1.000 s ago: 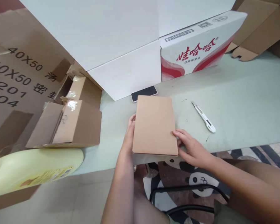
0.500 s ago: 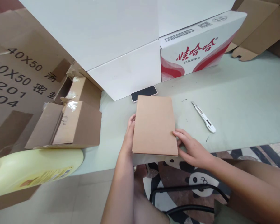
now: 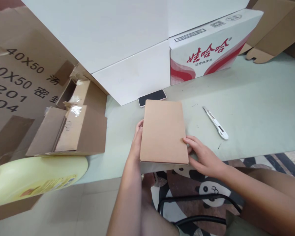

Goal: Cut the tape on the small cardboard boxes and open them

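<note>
A plain brown cardboard box point(image 3: 164, 131) is between my two hands near the front edge of the table, its flat top facing me. My left hand point(image 3: 138, 136) grips its left side, with most of the fingers hidden behind the cardboard. On the right side, my right hand point(image 3: 201, 155) holds the lower edge, the index finger resting at the border and the other fingers partly out of sight. Behind the box's far edge lies a phone point(image 3: 152, 97) with a dark screen. A white utility knife point(image 3: 215, 123) rests on the table to the right.
Large white boxes point(image 3: 132, 72) and a red-and-white carton point(image 3: 208, 54) stand along the back. Open cardboard boxes point(image 3: 88, 127) and a pale yellow bottle point(image 3: 44, 173) occupy the left. Below the front edge of the green table point(image 3: 260, 108) is a black metal frame point(image 3: 199, 198).
Both hands keep their hold on the cardboard box, which barely moves. The view has shifted very slightly.
</note>
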`<state>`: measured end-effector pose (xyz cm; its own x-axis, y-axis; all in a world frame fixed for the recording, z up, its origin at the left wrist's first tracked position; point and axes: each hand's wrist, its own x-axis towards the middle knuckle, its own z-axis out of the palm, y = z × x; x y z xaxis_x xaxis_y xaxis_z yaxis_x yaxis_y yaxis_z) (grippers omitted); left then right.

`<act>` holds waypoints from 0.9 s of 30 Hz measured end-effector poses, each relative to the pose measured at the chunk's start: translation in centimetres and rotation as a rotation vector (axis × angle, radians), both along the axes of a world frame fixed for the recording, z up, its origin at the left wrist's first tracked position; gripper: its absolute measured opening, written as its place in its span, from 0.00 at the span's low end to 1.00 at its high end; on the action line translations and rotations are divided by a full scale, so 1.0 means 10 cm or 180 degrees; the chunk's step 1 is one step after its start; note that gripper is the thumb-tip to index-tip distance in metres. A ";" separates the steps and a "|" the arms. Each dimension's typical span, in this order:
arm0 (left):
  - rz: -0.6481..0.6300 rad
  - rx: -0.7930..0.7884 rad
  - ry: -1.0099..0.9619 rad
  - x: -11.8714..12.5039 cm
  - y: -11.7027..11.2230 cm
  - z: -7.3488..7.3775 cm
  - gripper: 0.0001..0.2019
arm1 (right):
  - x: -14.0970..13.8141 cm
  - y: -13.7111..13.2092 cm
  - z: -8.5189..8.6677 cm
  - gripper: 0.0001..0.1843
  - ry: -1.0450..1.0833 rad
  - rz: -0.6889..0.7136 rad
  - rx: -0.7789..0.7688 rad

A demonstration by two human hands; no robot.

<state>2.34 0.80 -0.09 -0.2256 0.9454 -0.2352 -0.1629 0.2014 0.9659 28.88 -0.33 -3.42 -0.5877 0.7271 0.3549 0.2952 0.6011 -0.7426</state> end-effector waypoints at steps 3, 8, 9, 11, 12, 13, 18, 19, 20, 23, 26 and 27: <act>0.0061 -0.0123 -0.0050 0.01 -0.01 0.01 0.23 | 0.00 0.00 0.00 0.37 -0.0018 -0.0033 0.0006; 0.0053 -0.0086 -0.0148 0.03 -0.02 0.01 0.23 | 0.00 -0.01 0.00 0.36 -0.0056 -0.0039 0.0031; 0.0061 -0.0089 -0.0164 0.03 -0.02 0.01 0.22 | 0.00 -0.01 0.00 0.36 -0.0062 -0.0043 0.0027; 0.0083 -0.0114 -0.0172 0.03 -0.02 0.01 0.22 | 0.01 0.00 0.00 0.36 -0.0072 -0.0047 0.0016; 0.0087 -0.0124 -0.0172 0.03 -0.02 0.02 0.22 | 0.01 0.00 0.00 0.36 -0.0074 -0.0046 0.0014; 0.0091 -0.0131 -0.0171 0.03 -0.02 0.02 0.22 | 0.01 0.00 0.00 0.36 -0.0076 -0.0043 0.0013; 0.0101 -0.0149 -0.0162 0.03 -0.02 0.02 0.23 | 0.01 0.00 0.00 0.36 -0.0019 -0.0020 0.0010; 0.0103 -0.0161 -0.0160 0.04 -0.02 0.02 0.23 | 0.00 0.00 0.00 0.36 -0.0013 -0.0021 0.0016; 0.0106 -0.0175 -0.0154 0.04 -0.01 0.02 0.24 | 0.00 0.00 0.00 0.36 -0.0012 -0.0024 0.0025; 0.0139 -0.0201 -0.0148 0.05 -0.01 0.02 0.23 | 0.00 0.00 0.00 0.36 -0.0012 -0.0031 0.0038; 0.0151 -0.0221 -0.0155 0.05 -0.01 0.02 0.22 | 0.00 0.00 -0.01 0.36 -0.0016 -0.0048 0.0060; 0.0152 -0.0228 -0.0149 0.06 -0.01 0.03 0.22 | 0.01 0.00 -0.01 0.36 -0.0030 -0.0054 0.0063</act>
